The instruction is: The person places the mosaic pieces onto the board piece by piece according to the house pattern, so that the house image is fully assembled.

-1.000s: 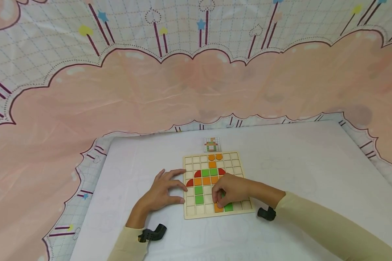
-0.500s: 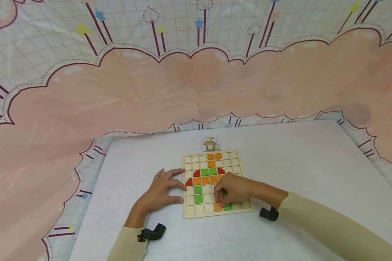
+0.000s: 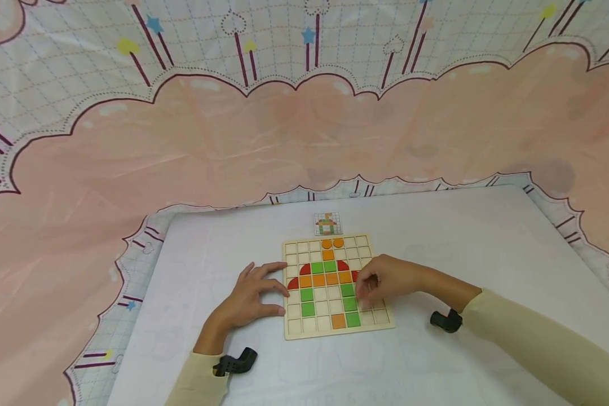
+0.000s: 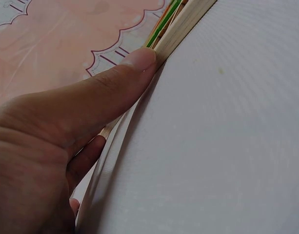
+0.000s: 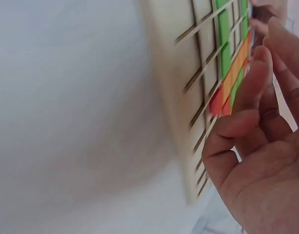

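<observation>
A wooden grid board (image 3: 294,326) lies on the white tabletop, filled in places with coloured pieces. My left hand (image 3: 251,297) rests against its left edge, thumb and fingers spread; in the left wrist view the thumb (image 4: 115,80) touches the wooden rim. Over the board's right side hovers my right hand (image 3: 393,277), its fingers loosely bent, with nothing visible between them in the right wrist view. Just left of it, an orange square (image 3: 338,321) sits in the bottom row beside a green square (image 3: 352,320). The hand partly hides a red quarter-round piece (image 3: 355,275).
A small picture card (image 3: 327,224) with a similar coloured pattern lies behind the board. Two orange discs (image 3: 327,243) sit in the top row. Beyond the white tabletop (image 3: 462,237) hangs a peach patterned cloth (image 3: 233,141).
My right hand has let go of the orange square in the bottom row and moved right, uncovering green squares. The left hand stays at the board's edge.
</observation>
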Demonstrator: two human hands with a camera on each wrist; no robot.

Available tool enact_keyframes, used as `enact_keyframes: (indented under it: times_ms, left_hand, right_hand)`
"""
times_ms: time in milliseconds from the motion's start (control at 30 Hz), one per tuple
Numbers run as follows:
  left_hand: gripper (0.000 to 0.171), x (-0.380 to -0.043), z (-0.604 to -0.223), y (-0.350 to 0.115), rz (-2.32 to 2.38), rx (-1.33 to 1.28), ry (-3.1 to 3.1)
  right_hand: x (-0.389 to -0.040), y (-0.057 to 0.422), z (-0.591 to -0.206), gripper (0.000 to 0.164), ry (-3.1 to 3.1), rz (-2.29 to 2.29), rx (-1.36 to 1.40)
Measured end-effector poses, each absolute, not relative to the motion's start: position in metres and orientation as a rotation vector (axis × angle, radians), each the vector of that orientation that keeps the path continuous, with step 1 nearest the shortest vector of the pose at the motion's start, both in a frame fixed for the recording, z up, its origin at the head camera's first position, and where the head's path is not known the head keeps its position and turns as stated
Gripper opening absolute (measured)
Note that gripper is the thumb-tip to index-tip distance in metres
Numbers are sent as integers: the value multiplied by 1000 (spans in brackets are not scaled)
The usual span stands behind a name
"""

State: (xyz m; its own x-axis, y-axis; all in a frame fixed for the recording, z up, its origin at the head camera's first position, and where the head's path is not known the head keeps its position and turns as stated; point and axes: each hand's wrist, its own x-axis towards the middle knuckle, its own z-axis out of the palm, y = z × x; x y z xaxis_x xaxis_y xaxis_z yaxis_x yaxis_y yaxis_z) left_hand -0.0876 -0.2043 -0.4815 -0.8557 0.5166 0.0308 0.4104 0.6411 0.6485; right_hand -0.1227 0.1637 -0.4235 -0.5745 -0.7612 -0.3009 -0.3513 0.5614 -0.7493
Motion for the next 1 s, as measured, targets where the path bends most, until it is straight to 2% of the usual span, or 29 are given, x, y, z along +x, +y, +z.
enact_keyframes:
  times_ms: [500,833,1000]
  left_hand:
    - [29,-88,-481,-202,1005,746,2699]
    - [28,-88,-480,-204,1013,737,2687]
    - [28,-88,-480,-203,1023,745,2681]
  right_hand:
    - [-115,259,-423,13,2167,-797,-770]
    - [-103,280,-423,22,2158,-724,-679]
    - [-103,284,-426,19,2157,-717,-741]
